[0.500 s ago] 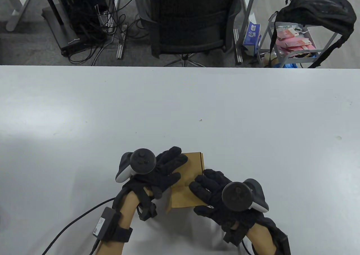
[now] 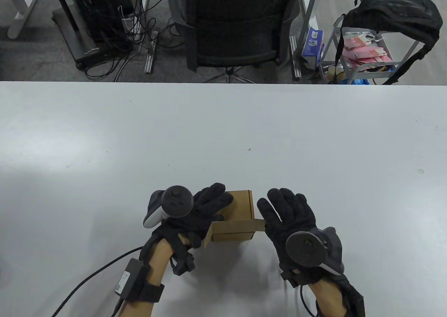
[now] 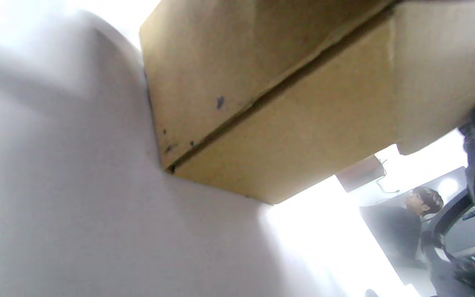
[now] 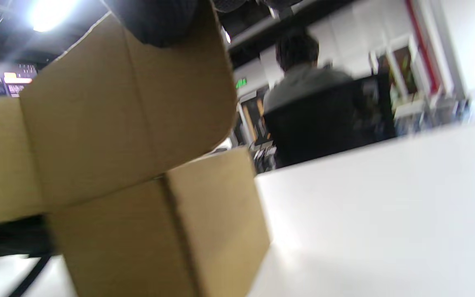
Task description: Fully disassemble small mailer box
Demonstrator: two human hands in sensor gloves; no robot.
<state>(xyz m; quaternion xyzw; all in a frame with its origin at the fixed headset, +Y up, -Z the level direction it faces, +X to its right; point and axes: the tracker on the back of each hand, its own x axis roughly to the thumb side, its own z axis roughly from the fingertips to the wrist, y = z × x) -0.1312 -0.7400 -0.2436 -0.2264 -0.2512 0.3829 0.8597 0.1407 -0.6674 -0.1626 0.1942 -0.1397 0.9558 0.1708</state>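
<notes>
My left hand (image 2: 195, 214) lies on the left side of the box (image 2: 234, 216). My fingers (image 2: 213, 200) reach across the top of the box and lie almost straight, pressing it down. They do not curl round it. My thumb points down by the box's left flap (image 2: 208, 235), and I cannot tell if it touches. A black wire (image 2: 87, 282) runs from a small pack on my left arm across the table (image 2: 223, 128).

The box is brown card and small. It sits on the table near the bottom edge, between my two hands. Its lid is partly up. The front flap (image 2: 233, 231) stands open toward me. In the left wrist view the box (image 3: 270, 103) fills the top, and its corner touches the table (image 3: 76, 231). A seam runs across the card, with some small dark spots.

My right hand (image 2: 291, 221) is just right of the box. My fingers (image 2: 288, 200) are spread, almost straight, and point away from me. The thumb side touches a little tab (image 2: 258, 223) that sticks out of the box's right side. In the right wrist view a fingertip (image 4: 159, 22) presses on top of a round-edged flap (image 4: 138, 111), which stands out above the box's body (image 4: 167, 239). I cannot tell if my thumb pinches the flap from below.

Past the table there is a black chair (image 2: 234, 27) and a bag (image 2: 398, 11) on a cart.
</notes>
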